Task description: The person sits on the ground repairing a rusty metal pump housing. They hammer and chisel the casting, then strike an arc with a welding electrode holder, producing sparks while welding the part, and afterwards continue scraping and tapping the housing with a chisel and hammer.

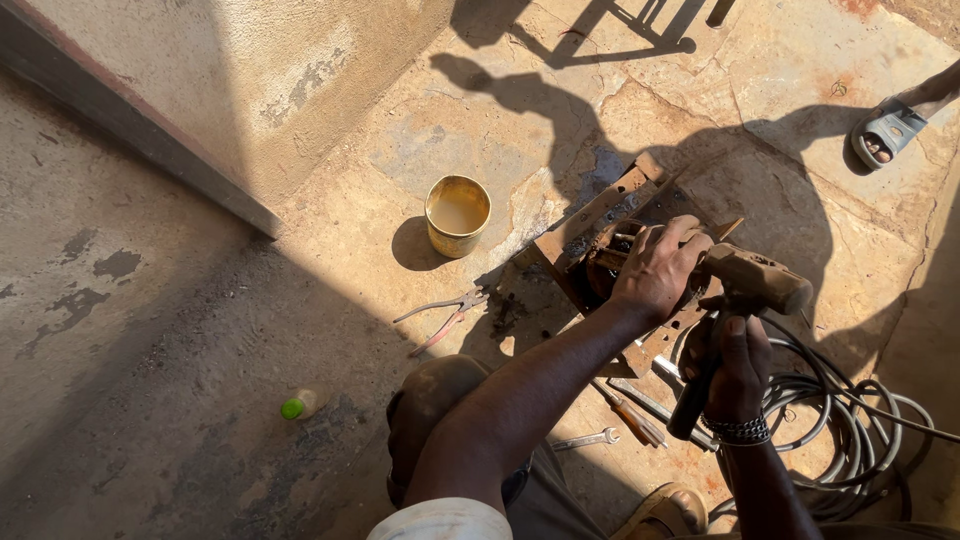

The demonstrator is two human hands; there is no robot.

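Gripping the dark handle of a hammer, the right hand is closed around the shaft, thumb up along it, with a beaded bracelet on the wrist. The hammer's worn head points to the right and sits just beside the left hand. That left hand is curled over the top of a rusty metal part, fingers pressed down on it; what lies under the fingers is hidden. The part is a box-like frame with a round piece inside, resting on the stone floor in front of the person's knee.

Just below the part, between the two forearms, lie a screwdriver with an orange handle and a small wrench. To the left of the part, a pair of pliers lies on the floor with its handles spread. Further up and left stands an open yellow tin holding a pale liquid, partly in sun. A coil of grey cable lies to the right of the right hand. Well apart, at lower left, a small bottle with a green cap lies in shade. At upper right, another person's foot in a grey sandal rests on the floor.
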